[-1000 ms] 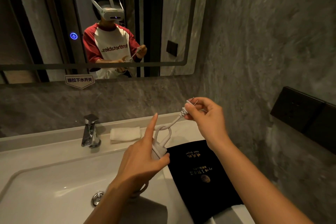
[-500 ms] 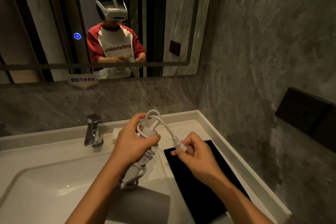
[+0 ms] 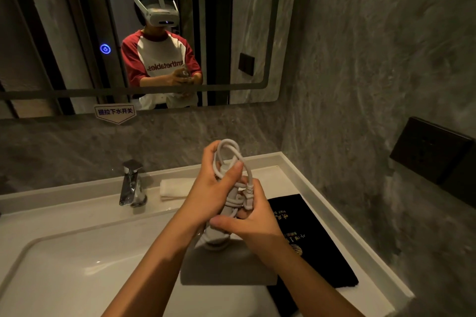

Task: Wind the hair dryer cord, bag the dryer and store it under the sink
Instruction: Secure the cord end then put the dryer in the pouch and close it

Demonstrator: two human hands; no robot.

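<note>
Over the white basin worktop (image 3: 304, 177), the left hand (image 3: 213, 193) was closed around the grey hair dryer (image 3: 221, 257) handle and its looped white cord (image 3: 231, 152); the right hand (image 3: 253, 224) pinched the cord end against it, beside a black fabric bag (image 3: 309, 237).

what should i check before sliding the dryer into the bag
1. Cord coiled around the handle: ok, one loop sticks up.
2. Plug end tucked in: not ok, right hand pinches it loose.
3. Left hand gripping the hair dryer: ok.
4. Black bag within reach: ok, flat on the counter.
5. Bag mouth open: cannot tell.
</note>
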